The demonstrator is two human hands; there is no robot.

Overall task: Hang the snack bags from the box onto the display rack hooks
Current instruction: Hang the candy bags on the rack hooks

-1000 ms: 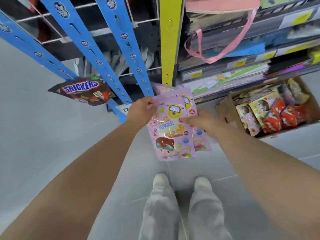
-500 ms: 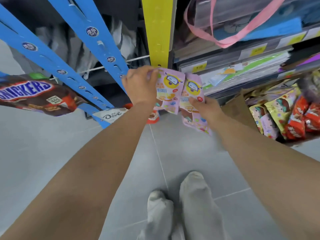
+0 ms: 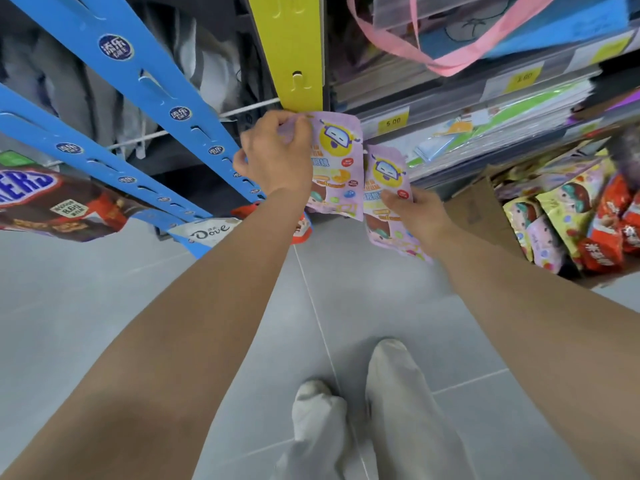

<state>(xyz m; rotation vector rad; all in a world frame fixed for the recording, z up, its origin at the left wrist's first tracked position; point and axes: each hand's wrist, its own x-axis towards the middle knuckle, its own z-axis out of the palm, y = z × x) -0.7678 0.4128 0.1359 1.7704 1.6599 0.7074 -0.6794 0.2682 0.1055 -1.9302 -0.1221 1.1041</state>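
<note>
My left hand [image 3: 275, 159] pinches the top corner of a pink snack bag [image 3: 337, 161], held up right under the lower end of the yellow hanging strip [image 3: 289, 53]. My right hand [image 3: 417, 211] grips a second pink snack bag [image 3: 386, 174] by its middle, just right of the first and a little lower. The cardboard box [image 3: 476, 211] on the floor at right holds several more snack bags [image 3: 568, 216], yellow, pink and red.
Blue hanging strips [image 3: 149, 84] slant down at left, carrying a Snickers bag [image 3: 55, 202], a Dove bag [image 3: 207, 232] and a red bag. Shelves with price tags [image 3: 393, 121] and stacked goods stand behind the box. My feet [image 3: 363, 410] stand on grey floor tiles.
Both hands have lifted the pink bags from waist height toward the yellow strip. The bags, held together a second ago, are now apart, one in each hand.
</note>
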